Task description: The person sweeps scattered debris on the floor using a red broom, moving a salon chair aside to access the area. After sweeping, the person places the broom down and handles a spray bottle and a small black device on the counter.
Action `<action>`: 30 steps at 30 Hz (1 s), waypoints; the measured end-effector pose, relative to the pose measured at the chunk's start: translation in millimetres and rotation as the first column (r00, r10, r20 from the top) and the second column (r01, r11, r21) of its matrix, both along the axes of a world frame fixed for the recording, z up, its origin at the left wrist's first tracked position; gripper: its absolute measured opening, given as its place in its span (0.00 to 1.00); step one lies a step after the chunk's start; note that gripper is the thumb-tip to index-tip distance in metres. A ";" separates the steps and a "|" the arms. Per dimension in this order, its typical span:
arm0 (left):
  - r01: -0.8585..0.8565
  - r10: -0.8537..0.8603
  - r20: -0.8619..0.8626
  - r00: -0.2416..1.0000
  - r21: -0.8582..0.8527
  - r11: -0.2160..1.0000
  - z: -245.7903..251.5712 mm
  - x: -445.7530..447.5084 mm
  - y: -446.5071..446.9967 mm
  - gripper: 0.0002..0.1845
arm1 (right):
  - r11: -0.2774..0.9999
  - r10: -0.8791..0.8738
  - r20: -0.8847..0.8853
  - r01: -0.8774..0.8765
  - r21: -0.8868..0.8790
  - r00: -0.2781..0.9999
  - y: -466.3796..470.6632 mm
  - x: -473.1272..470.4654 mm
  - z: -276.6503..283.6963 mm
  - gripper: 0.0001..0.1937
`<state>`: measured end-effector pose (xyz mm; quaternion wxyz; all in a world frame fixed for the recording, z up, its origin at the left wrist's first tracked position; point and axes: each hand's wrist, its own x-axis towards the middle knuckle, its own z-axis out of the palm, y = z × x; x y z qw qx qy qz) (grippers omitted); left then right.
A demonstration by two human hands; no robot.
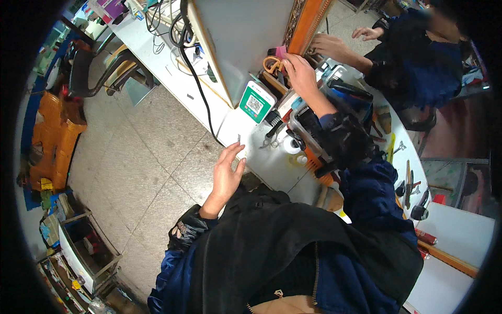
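My right hand [302, 76] reaches over the counter [270, 165], its fingertips at a pink brush [281, 52] with dark bristles and a pair of orange-handled scissors [271, 64]. Both stand in a cluttered holder below the mirror frame [313, 23]. Whether the fingers grip either one cannot be made out. My left hand [227, 176] hovers by the counter's front edge, thumb and fingers apart. Just past its fingertips is a small metal piece [239, 138]. Between the hands, a green-and-white sign [257, 103] with a printed code leans upright.
A white bottle [291, 145] and a small bottle of yellowish liquid [300, 159] stand near my right forearm. A black cable [200, 86] hangs over the counter edge. Loose tools, including scissors [400, 147], lie at right. An armchair [98, 74] and wooden bench [59, 137] are at left.
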<state>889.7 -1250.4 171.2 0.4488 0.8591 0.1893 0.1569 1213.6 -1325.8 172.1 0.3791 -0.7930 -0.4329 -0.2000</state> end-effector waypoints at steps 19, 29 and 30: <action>0.054 -0.054 -0.066 0.996 -0.007 0.999 -21.9 -10.7 3.9 0.17 | 0.995 -0.071 -0.165 0.059 -0.075 0.984 -8.3 -19.1 67.0 0.13; 0.066 -0.067 -0.081 0.995 -0.013 0.998 -28.2 -11.7 -0.1 0.16 | 0.979 -0.151 -0.121 0.131 -0.159 0.981 3.4 5.1 37.9 0.13; 0.080 -0.080 -0.077 0.994 -0.008 0.997 -29.6 -9.4 -0.9 0.16 | 0.979 -0.145 -0.130 0.123 -0.165 0.981 2.3 8.0 29.4 0.14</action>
